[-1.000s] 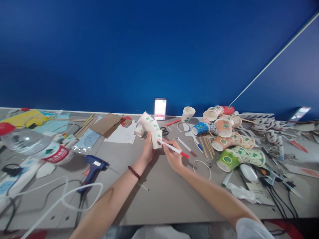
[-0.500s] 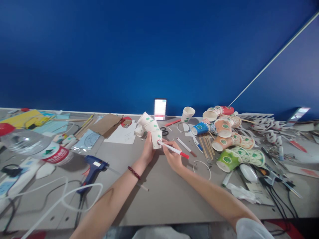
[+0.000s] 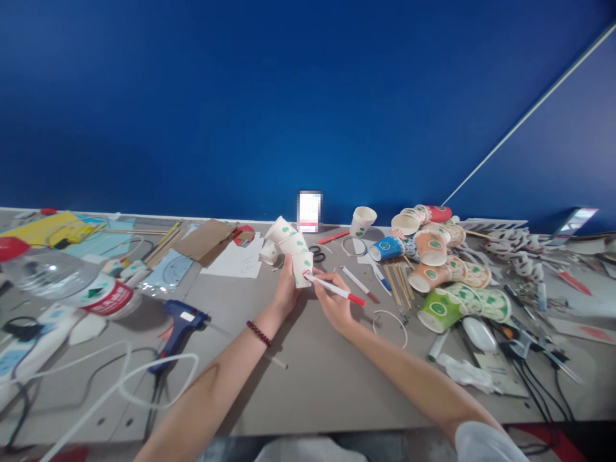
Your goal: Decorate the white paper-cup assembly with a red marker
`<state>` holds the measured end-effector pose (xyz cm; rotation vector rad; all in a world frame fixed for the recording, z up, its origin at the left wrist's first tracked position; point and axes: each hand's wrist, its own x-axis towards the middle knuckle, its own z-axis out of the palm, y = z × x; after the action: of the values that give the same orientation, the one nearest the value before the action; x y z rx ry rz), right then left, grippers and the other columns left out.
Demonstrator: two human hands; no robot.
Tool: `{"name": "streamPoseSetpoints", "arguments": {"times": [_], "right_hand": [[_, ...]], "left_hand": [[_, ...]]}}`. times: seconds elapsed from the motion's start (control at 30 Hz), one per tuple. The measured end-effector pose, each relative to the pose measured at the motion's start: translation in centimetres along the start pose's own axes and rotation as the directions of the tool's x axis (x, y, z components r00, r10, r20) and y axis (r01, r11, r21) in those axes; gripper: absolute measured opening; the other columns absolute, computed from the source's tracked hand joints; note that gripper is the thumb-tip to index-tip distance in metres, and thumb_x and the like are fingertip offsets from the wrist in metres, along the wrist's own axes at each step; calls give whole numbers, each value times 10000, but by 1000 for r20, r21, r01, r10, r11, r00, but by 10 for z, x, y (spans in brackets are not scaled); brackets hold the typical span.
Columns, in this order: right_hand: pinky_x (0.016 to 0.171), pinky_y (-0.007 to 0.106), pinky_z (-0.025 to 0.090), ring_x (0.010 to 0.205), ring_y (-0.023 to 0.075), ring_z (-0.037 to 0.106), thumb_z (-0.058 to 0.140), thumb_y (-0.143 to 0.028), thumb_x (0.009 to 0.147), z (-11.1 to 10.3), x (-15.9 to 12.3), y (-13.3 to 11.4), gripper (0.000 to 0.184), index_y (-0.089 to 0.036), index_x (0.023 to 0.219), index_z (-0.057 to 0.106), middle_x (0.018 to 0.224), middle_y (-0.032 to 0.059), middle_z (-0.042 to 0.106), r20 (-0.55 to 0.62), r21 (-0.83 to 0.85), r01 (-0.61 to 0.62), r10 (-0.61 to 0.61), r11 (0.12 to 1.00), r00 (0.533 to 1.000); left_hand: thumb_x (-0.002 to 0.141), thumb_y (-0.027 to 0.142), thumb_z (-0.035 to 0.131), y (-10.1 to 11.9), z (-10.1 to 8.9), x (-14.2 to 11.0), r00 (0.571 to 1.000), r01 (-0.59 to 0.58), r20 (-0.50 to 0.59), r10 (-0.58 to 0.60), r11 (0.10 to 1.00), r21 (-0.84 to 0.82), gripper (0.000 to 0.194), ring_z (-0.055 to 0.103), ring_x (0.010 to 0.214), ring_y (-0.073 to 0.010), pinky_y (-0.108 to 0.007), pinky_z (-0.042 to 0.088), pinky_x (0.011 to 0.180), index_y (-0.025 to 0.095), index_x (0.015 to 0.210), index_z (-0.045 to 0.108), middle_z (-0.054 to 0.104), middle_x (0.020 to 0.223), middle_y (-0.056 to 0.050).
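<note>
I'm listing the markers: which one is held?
The white marker with the bright red end, in the right hand; the white, darker-ended one beside that hand lies on the table.

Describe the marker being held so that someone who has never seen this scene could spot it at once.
Below the blue wall is a grey table, where the left hand holds white paper cups. The white marker is in the right hand, tip at the nearest cup. Its bright red end sets it apart from the darker-ended white pen lying just beyond.
</note>
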<state>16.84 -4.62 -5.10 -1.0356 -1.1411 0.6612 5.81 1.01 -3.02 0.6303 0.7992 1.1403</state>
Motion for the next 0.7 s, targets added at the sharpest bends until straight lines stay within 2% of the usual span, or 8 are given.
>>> {"name": "streamPoseSetpoints", "arguments": {"times": [0.2, 0.57, 0.7], "right_hand": [[925, 467, 612, 1129, 334, 756, 722, -419, 877, 0, 0, 1, 175, -248, 848, 694, 963, 106, 822, 0, -8, 0, 0, 1000, 1000], [894, 433, 612, 1097, 320, 762, 716, -404, 869, 0, 1, -1, 162, -249, 828, 693, 954, 100, 818, 2, -40, 19, -19, 999, 1000], [874, 428, 612, 1093, 326, 763, 726, -412, 858, -1, 0, -1, 174, -245, 824, 692, 948, 105, 814, -2, -46, 6, -6, 999, 1000]], "left_hand": [[882, 761, 560, 2, 2, -2, 1000, 0, 6, 0, 1000, -15, 666, 725, 852, -264, -364, 554, 800, 151, 1077, 745, 762, 856, -108], [906, 758, 525, 1, 1, -4, 999, -34, 37, 34, 999, -3, 667, 736, 838, -253, -354, 558, 797, 161, 1125, 724, 772, 880, -102], [910, 748, 531, 1, 0, -2, 1000, -19, 10, 19, 1000, -3, 634, 732, 862, -251, -348, 563, 793, 186, 1122, 734, 773, 911, -101]]}}
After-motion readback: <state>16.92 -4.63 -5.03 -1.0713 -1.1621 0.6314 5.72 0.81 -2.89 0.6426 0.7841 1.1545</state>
